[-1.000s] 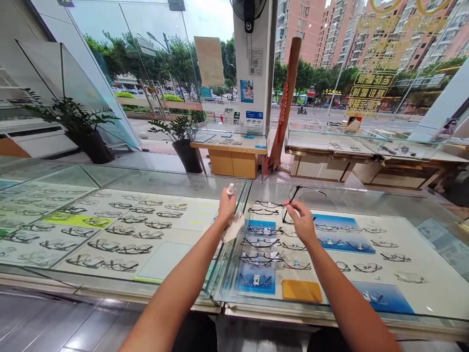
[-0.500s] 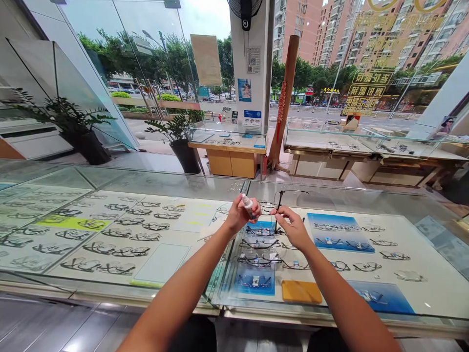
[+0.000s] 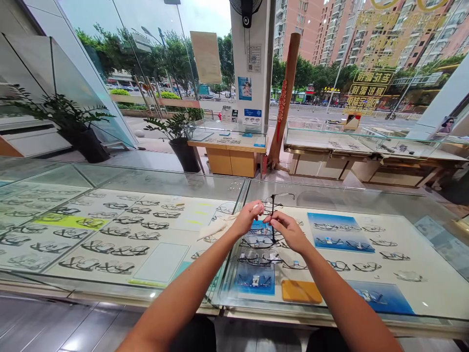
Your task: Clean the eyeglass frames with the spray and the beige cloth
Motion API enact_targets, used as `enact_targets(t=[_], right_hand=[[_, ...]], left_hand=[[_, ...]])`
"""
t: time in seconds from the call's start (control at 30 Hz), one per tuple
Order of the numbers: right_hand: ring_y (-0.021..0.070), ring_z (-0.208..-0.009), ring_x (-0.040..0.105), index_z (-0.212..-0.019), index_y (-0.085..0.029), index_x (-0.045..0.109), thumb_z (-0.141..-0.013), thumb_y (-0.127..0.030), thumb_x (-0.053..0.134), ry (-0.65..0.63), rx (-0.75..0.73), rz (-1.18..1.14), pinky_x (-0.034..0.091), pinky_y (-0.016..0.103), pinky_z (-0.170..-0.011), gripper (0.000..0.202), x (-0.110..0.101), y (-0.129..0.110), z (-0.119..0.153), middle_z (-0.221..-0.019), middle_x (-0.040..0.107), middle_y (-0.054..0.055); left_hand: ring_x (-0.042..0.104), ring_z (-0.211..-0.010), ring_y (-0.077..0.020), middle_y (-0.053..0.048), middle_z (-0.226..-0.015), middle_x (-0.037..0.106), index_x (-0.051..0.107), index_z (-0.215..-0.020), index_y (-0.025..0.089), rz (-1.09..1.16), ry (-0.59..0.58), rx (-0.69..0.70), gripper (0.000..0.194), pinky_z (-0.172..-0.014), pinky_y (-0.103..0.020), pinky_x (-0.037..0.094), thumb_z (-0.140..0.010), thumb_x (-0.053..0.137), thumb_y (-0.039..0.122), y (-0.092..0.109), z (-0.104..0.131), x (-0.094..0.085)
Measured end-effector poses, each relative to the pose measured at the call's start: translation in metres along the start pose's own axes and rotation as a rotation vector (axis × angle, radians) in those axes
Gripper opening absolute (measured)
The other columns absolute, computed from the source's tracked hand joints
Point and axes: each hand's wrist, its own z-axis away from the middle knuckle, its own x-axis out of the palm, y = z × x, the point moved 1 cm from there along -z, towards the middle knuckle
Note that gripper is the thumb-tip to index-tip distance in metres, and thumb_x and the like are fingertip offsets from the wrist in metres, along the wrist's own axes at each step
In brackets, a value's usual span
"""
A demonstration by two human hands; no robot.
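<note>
My left hand (image 3: 249, 218) is closed around a small white bottle (image 3: 258, 209), most of which its fingers hide. Just to its right, my right hand (image 3: 287, 230) pinches a dark-framed pair of glasses (image 3: 273, 205), held upright with one temple stretching right at the top. The bottle is close to the glasses; whether they touch is hard to tell. Below both hands is the glass display counter (image 3: 366, 195). A pale cloth (image 3: 216, 227) lies on it, left of my left hand.
Rows of glasses (image 3: 117, 249) fill the counter's left part, and more lie on blue cards (image 3: 340, 220) at the right. An orange case (image 3: 301, 291) is near the front edge. Beyond the counter stand potted plants (image 3: 185, 154) and a wooden cabinet (image 3: 231, 161).
My left hand has turned the bottle and moved slightly right, toward the glasses. My right hand has shifted a little left and down with the glasses. More of the pale cloth shows.
</note>
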Motion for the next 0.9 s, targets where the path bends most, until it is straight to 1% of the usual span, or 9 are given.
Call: enact_targets(t=[0.17,0.33,0.5,0.57,0.63,0.77,0.83,0.9], right_hand=[[0.0263,-0.110,0.069,-0.107,-0.026,0.075,-0.104,-0.059,0.060,-0.045,0.019,-0.031,0.050,0.041,-0.103,0.036,0.003,0.004,0.001,-0.112,0.077,0.006],[0.0271,-0.111,0.067,-0.106,-0.025,0.074,-0.102,-0.061,0.061,-0.064,0.043,-0.046,0.048,0.041,-0.103,0.039,0.003,0.005,0.002,-0.114,0.076,0.007],[0.0262,-0.109,0.066,-0.107,-0.026,0.075,-0.103,-0.059,0.062,-0.082,0.032,-0.065,0.047,0.040,-0.102,0.035,0.002,0.004,0.002,-0.111,0.075,0.006],[0.0260,-0.109,0.066,-0.106,-0.026,0.075,-0.102,-0.058,0.064,-0.052,0.030,-0.086,0.047,0.040,-0.102,0.034,-0.001,0.004,0.000,-0.111,0.075,0.005],[0.0257,-0.107,0.065,-0.103,-0.026,0.075,-0.101,-0.058,0.066,0.019,0.032,-0.125,0.047,0.040,-0.101,0.033,-0.006,0.006,-0.001,-0.110,0.076,0.005],[0.0234,-0.101,0.064,-0.100,-0.027,0.075,-0.099,-0.057,0.069,0.163,0.031,-0.236,0.048,0.038,-0.096,0.031,-0.013,0.012,-0.004,-0.110,0.077,0.005],[0.0226,-0.098,0.063,-0.100,-0.027,0.076,-0.099,-0.056,0.069,0.181,0.039,-0.272,0.048,0.037,-0.094,0.029,-0.015,0.014,-0.005,-0.109,0.077,0.005],[0.0223,-0.097,0.063,-0.099,-0.027,0.076,-0.099,-0.054,0.069,0.176,0.041,-0.286,0.048,0.037,-0.093,0.028,-0.015,0.015,-0.006,-0.109,0.077,0.004]], left_hand=[[0.043,-0.072,-0.0168,0.001,-0.075,0.048,0.050,-0.076,0.021,-0.139,0.036,0.098,0.053,-0.071,-0.031,0.037,-0.092,0.052,0.072,-0.006,0.001,0.001],[0.043,-0.075,-0.0172,0.001,-0.078,0.047,0.050,-0.081,0.021,-0.183,0.045,0.106,0.051,-0.074,-0.032,0.039,-0.096,0.048,0.070,-0.010,0.001,0.002],[0.045,-0.077,-0.0183,0.000,-0.079,0.050,0.050,-0.080,0.021,-0.252,0.088,0.140,0.051,-0.076,-0.032,0.039,-0.096,0.046,0.069,-0.004,0.003,0.002],[0.047,-0.078,-0.0190,0.000,-0.079,0.053,0.052,-0.080,0.021,-0.300,0.090,0.149,0.053,-0.076,-0.032,0.039,-0.096,0.046,0.071,0.001,0.005,0.003],[0.051,-0.080,-0.0203,-0.001,-0.081,0.057,0.056,-0.081,0.021,-0.379,0.066,0.154,0.056,-0.078,-0.033,0.039,-0.095,0.047,0.074,0.006,0.008,0.005],[0.054,-0.086,-0.0226,-0.003,-0.086,0.061,0.058,-0.086,0.021,-0.537,-0.058,0.195,0.057,-0.081,-0.035,0.039,-0.094,0.051,0.077,0.011,0.014,0.014],[0.054,-0.088,-0.0233,-0.003,-0.088,0.060,0.057,-0.088,0.021,-0.562,-0.112,0.228,0.058,-0.082,-0.035,0.040,-0.095,0.048,0.078,0.009,0.015,0.018],[0.053,-0.087,-0.0235,-0.004,-0.088,0.058,0.057,-0.088,0.021,-0.564,-0.100,0.250,0.061,-0.082,-0.036,0.040,-0.097,0.042,0.079,0.006,0.015,0.021]])
